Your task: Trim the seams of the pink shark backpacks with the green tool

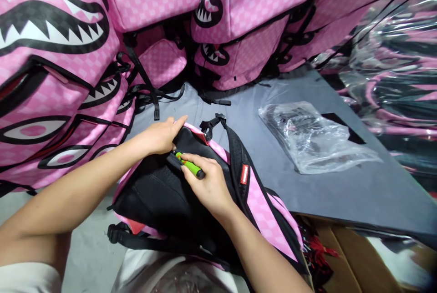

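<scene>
A pink checkered backpack (262, 206) lies back-side up in front of me, its black padded back panel (160, 193) facing me. My left hand (164, 134) rests on the top edge of the bag, fingers pressed together and gripping the fabric there. My right hand (208, 184) is closed round a small tool with a green handle (189, 166), its tip pointing at the black panel near my left hand. A red label (244, 174) sits on the black shoulder strap (235, 147).
Several pink shark-mouth backpacks (51, 56) are piled at the left and back. A clear plastic bag (307, 136) lies on the grey table (341, 184). Plastic-wrapped bags (396, 65) are stacked at the right. A cardboard box (344, 256) stands at the lower right.
</scene>
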`<state>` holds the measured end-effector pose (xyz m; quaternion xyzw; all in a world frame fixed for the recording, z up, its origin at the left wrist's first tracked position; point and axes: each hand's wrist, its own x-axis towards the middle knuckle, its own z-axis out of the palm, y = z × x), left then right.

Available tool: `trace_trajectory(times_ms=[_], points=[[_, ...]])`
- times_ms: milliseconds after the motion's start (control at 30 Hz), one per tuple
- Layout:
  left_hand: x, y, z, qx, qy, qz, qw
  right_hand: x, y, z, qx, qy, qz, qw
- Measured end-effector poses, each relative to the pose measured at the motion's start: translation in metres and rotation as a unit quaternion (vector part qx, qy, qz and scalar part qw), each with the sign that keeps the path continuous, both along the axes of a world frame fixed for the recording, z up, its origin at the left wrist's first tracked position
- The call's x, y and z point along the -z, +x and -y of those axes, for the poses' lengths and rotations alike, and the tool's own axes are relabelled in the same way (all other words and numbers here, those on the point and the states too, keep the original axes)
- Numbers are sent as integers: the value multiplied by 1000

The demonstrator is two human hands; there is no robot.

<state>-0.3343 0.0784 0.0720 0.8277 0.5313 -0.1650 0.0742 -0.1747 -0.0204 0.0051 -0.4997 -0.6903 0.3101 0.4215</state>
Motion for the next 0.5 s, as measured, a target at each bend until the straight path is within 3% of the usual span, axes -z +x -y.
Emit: trace_trajectory(times_ms=[200,367,500], points=[[0,1,0,-17,-5,-2,1000,1,0,0,-4,2,4,1000],[-1,-3,1,4,4,13,1000,1,-8,-1,11,10,6,1000],[2,-8,-4,-6,7,10,1000,-15,0,2,2,-4,26,1000]])
